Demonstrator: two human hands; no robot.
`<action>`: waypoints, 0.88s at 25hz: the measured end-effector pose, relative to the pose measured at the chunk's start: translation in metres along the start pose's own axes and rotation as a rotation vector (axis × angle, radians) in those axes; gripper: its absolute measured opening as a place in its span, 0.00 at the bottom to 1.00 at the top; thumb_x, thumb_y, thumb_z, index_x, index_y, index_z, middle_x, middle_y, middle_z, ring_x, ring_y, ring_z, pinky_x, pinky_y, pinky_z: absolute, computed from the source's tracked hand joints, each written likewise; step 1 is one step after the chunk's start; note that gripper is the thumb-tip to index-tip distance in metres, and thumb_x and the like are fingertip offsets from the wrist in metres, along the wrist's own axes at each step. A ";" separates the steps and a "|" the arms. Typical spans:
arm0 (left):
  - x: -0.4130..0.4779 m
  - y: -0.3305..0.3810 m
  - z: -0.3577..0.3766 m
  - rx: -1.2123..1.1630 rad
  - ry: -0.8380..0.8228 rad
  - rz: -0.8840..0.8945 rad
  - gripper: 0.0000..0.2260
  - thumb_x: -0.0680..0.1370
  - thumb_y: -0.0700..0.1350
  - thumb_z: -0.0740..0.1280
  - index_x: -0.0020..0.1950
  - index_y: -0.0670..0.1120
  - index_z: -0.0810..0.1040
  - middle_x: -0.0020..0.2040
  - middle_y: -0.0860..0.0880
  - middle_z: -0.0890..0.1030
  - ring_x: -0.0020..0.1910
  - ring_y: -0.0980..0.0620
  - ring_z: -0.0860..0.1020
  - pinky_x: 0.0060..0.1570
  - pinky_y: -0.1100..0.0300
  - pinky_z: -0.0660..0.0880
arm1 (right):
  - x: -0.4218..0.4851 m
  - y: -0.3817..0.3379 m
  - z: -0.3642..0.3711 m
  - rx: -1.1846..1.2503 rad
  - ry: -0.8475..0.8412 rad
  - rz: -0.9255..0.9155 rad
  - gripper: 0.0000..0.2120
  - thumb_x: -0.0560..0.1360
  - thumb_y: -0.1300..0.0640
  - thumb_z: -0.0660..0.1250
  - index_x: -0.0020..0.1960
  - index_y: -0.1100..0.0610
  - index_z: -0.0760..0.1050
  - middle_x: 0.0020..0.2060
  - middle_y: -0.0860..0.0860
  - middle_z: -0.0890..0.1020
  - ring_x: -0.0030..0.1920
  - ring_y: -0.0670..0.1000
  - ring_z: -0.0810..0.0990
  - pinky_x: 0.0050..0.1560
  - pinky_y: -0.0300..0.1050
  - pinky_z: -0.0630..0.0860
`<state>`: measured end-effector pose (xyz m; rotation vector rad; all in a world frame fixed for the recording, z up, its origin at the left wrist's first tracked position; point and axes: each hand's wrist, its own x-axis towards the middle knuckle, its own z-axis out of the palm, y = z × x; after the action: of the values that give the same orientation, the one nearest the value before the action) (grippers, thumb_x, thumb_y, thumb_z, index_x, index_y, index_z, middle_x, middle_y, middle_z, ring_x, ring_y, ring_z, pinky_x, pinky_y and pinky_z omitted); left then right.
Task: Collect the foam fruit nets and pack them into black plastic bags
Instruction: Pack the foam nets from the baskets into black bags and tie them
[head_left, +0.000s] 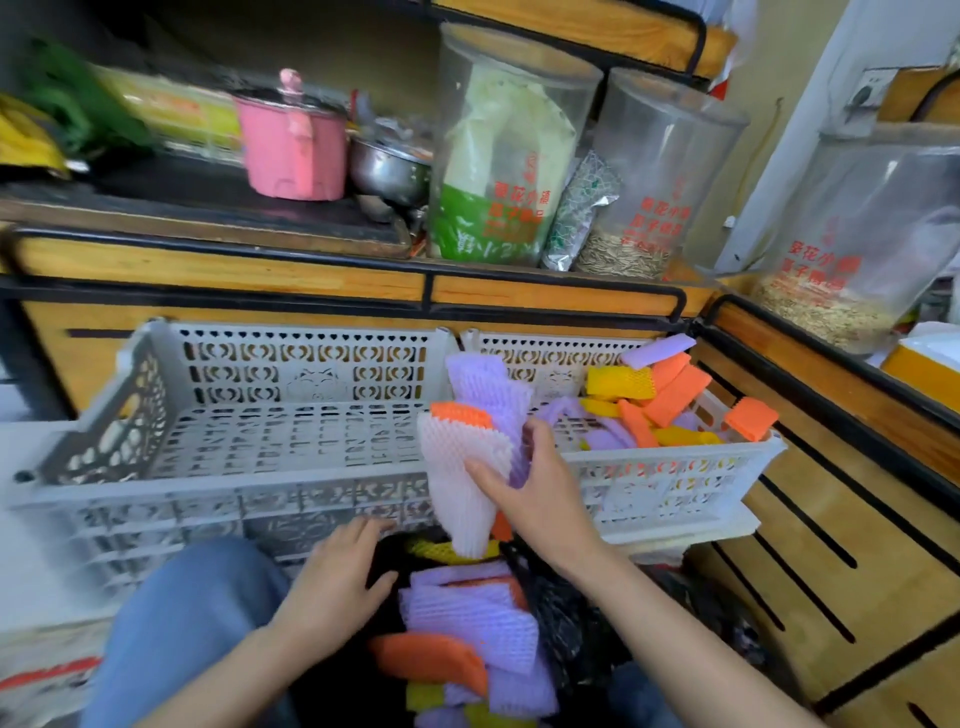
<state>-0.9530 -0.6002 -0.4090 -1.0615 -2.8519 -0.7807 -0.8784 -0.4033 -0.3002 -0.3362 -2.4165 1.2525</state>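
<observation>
My right hand grips a bunch of foam fruit nets, white, purple and orange, held over the front rim of the grey crates. Below it a black plastic bag lies open, holding several purple, orange and yellow nets. My left hand rests at the bag's left edge with its fingers on the black plastic; whether it pinches the rim is unclear. More loose nets in orange, yellow and purple lie in the right grey crate.
The left grey crate holds no nets. Behind the crates runs a wooden shelf with a pink pot, a steel pot and clear jars. A wooden slatted panel stands at the right. My blue-trousered knee is at lower left.
</observation>
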 end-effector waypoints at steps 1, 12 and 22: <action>-0.007 -0.011 0.001 0.014 -0.013 -0.064 0.20 0.72 0.51 0.67 0.62 0.45 0.74 0.55 0.47 0.78 0.55 0.45 0.79 0.53 0.53 0.75 | -0.006 0.000 0.009 -0.026 -0.050 -0.017 0.34 0.67 0.42 0.72 0.66 0.54 0.65 0.61 0.46 0.75 0.60 0.45 0.74 0.58 0.41 0.71; -0.010 0.015 -0.055 -1.156 0.072 -0.587 0.12 0.81 0.39 0.59 0.37 0.40 0.69 0.31 0.44 0.72 0.23 0.57 0.77 0.23 0.65 0.74 | -0.043 0.041 0.014 -1.036 -0.560 -0.503 0.34 0.64 0.41 0.60 0.68 0.52 0.68 0.54 0.51 0.78 0.52 0.56 0.77 0.51 0.47 0.74; -0.008 0.046 -0.087 -1.268 -0.055 -0.525 0.10 0.81 0.43 0.60 0.41 0.41 0.72 0.35 0.44 0.73 0.28 0.55 0.80 0.24 0.60 0.77 | -0.018 0.039 0.024 -1.062 -0.209 -0.220 0.22 0.69 0.50 0.71 0.59 0.59 0.71 0.52 0.55 0.75 0.55 0.57 0.75 0.48 0.49 0.72</action>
<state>-0.9329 -0.6145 -0.3130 -0.1834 -2.4692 -2.7651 -0.8717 -0.4060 -0.3487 -0.2041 -2.9898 -0.1909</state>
